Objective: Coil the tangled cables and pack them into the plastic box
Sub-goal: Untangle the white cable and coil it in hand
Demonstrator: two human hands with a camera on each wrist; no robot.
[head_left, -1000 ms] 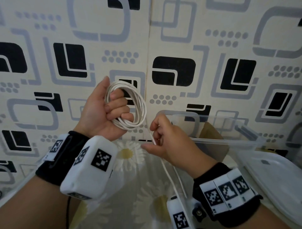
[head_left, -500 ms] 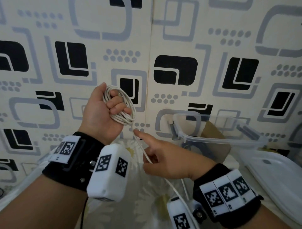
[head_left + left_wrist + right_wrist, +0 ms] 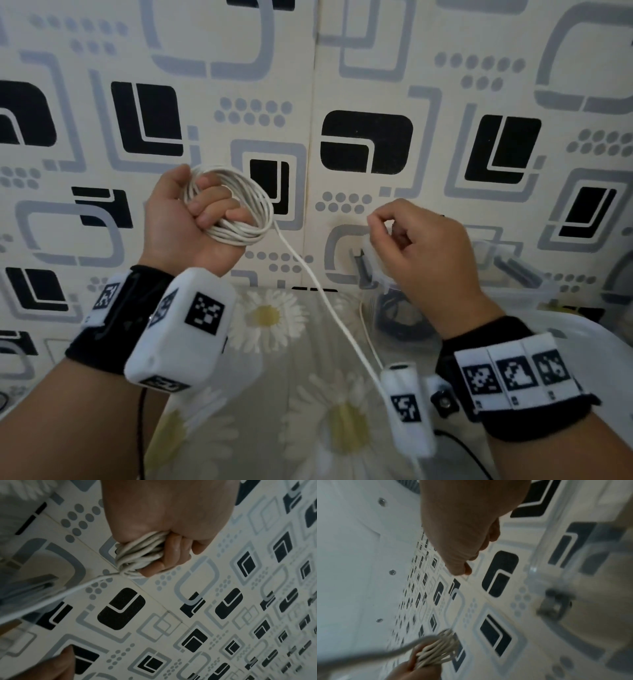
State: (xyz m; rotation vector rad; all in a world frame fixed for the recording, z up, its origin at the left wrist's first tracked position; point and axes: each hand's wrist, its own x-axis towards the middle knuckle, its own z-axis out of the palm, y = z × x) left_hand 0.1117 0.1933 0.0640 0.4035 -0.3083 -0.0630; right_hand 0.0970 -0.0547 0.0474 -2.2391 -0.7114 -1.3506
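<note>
One white cable (image 3: 236, 209) is wound into a many-looped coil, gripped by the left hand (image 3: 191, 226) with its fingers curled through it, raised before the patterned wall (image 3: 376, 68). Its loose tail runs toward five o'clock, down over the daisy-print cloth (image 3: 274, 342). Apart at three o'clock, the right hand (image 3: 421, 253) has its fingers curled, pinching nothing visible. One clear plastic box (image 3: 513, 267) sits behind it, against the wall.
</note>
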